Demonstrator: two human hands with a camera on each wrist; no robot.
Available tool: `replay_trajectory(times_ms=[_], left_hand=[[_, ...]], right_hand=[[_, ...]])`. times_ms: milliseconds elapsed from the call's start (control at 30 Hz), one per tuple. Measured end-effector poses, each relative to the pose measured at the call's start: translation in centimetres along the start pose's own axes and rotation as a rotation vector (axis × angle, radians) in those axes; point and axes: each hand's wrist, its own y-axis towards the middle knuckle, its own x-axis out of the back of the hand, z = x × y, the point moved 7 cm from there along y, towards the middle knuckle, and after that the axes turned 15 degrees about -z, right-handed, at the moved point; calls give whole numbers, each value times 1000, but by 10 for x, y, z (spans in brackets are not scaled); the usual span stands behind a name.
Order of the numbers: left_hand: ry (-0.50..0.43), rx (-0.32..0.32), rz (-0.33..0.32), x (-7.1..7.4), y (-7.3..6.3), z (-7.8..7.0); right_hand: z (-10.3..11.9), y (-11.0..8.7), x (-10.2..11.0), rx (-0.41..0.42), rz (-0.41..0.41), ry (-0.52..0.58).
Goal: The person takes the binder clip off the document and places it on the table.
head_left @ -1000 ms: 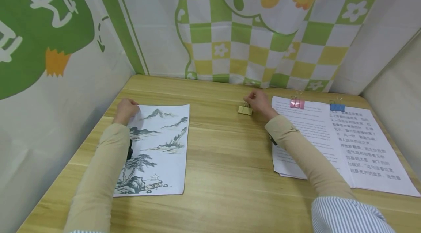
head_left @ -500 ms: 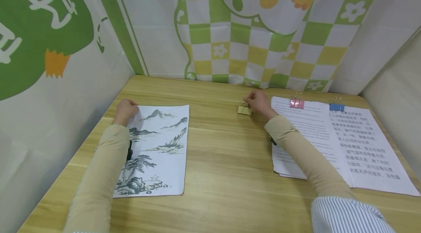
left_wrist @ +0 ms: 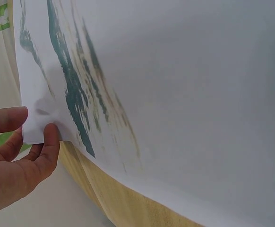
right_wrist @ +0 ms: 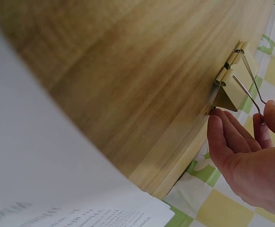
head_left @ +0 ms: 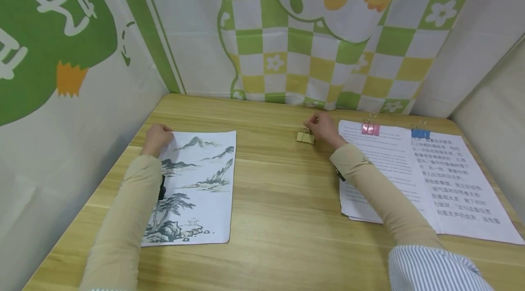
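At the top left corner of a sheet of paper (head_left: 197, 209) printed with an ink landscape, my left hand (head_left: 158, 138) pinches the edge. The left wrist view shows its thumb (left_wrist: 7, 118) over the paper's front and fingers going behind the edge. My right hand (head_left: 324, 127) holds a yellow binder clip (head_left: 305, 137) by its wire handles, low over the back of the table. In the right wrist view the handles converge between thumb and index finger, and the clip's yellow body (right_wrist: 241, 78) points toward the wood.
Text sheets (head_left: 381, 177) lie at the right under my right forearm. A pink binder clip (head_left: 371, 129) and a blue binder clip (head_left: 420, 133) grip their top edges. A patterned curtain (head_left: 303, 54) hangs behind the wooden table (head_left: 279, 218).
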Motion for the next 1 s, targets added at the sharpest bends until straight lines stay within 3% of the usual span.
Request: replay_trajectory(times_ms=[233, 767, 1000], left_hand=[[10, -41, -21, 1, 0, -3], [-12, -13, -1, 0, -2, -2], [-30, -11, -5, 0, -4, -1]], right_hand=[[1, -1, 1, -1, -4, 15], [-1, -1, 2, -11, 2, 20], [-5, 0, 6, 15, -11, 73]])
